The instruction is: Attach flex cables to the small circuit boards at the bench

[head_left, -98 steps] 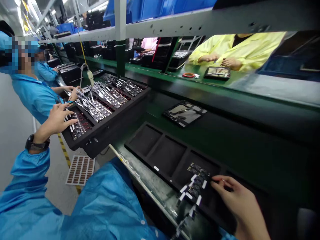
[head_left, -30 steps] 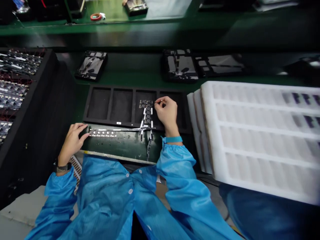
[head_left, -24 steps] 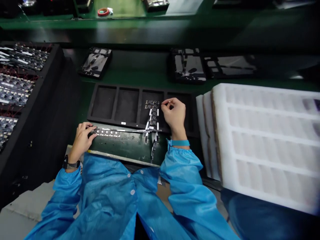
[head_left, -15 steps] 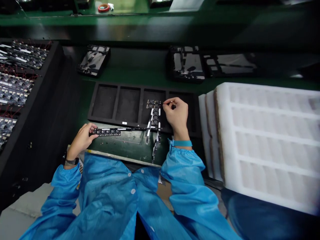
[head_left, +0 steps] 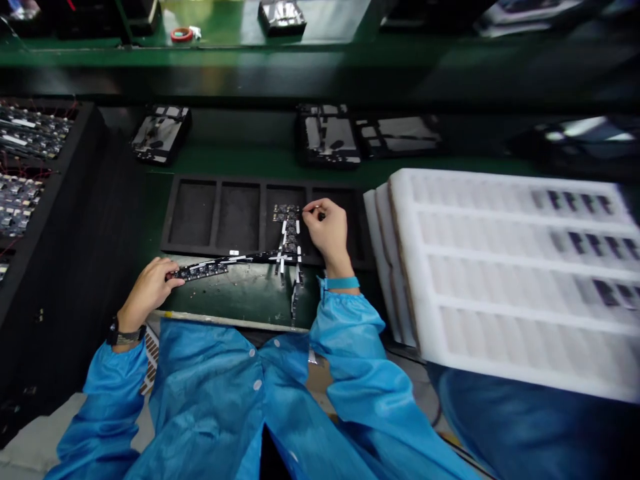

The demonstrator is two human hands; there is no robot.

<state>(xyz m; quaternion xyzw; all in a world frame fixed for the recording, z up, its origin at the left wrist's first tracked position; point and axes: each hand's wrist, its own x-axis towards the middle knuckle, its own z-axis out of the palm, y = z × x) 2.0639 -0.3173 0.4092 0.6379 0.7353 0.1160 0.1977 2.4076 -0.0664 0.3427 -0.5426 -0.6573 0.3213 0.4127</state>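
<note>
My left hand (head_left: 150, 288) pinches the left end of a narrow black circuit board strip (head_left: 203, 269), just in front of a black foam tray. Thin flex cables with white patches (head_left: 245, 258) link that strip to a cross-shaped cluster of small black boards (head_left: 290, 230). The cluster lies over the tray's third pocket, and thin legs hang from it past the tray's front edge. At its upper right corner my right hand (head_left: 330, 230) has thumb and forefinger closed on the board edge; its other fingers are curled in.
The black foam tray (head_left: 239, 217) rests on the green bench. White foam trays (head_left: 425, 247) stand at the right, the top one holding several dark pieces. At the left a tall black rack (head_left: 95, 200) holds many boards. Black cases (head_left: 327, 137) lie along the back, below a shelf with red tape (head_left: 181, 34).
The view has swung right, bringing dark pieces in the white tray into sight. My left hand has lowered the strip's end slightly, so it now slants. My right hand keeps its pinch on the cluster's corner.
</note>
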